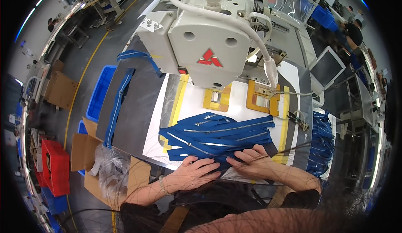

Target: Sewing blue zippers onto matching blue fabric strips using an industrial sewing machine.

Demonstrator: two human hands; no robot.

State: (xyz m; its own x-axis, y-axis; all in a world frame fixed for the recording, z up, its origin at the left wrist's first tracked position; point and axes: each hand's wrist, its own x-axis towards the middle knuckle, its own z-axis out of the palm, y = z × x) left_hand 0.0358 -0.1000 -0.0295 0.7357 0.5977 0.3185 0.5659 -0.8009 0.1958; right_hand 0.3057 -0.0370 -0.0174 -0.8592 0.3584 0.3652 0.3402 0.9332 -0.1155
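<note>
A: Where are the hands?

B: Both lie at the near edge of the bench (184,107), pressed onto a heap of blue zipper strips (217,134). The left hand (197,170) lies flat, fingers spread over the strips at the heap's near left corner. The right hand (251,159) lies just beside it, fingers pointing left across the strips.

A: Is either grip closed on anything?

B: The left looks open, palm down, touching the strips without clasping them. For the right I cannot tell; its fingers are curled a little over the edge of the heap and may pinch a strip, but the fingertips are hidden.

A: And the heap itself?

B: The strips lie mostly crosswise, overlapping, silver zipper lines running along them. The heap sits in front of the white industrial sewing machine (201,36), whose head hangs over the middle of the bench.

A: What else is on the bench?

B: Two orange-yellow frame templates (261,101) lie just behind the heap, under the machine head. To the left a grey panel (138,107) rests tilted, with one blue zipper strip (117,107) lying lengthwise on it.

A: Around the bench?

B: More blue strips hang in a bundle (320,141) off the right side. On the floor to the left stand a blue bin (100,92), open cardboard boxes (83,149) with clear plastic inside, and a red crate (56,166).
</note>
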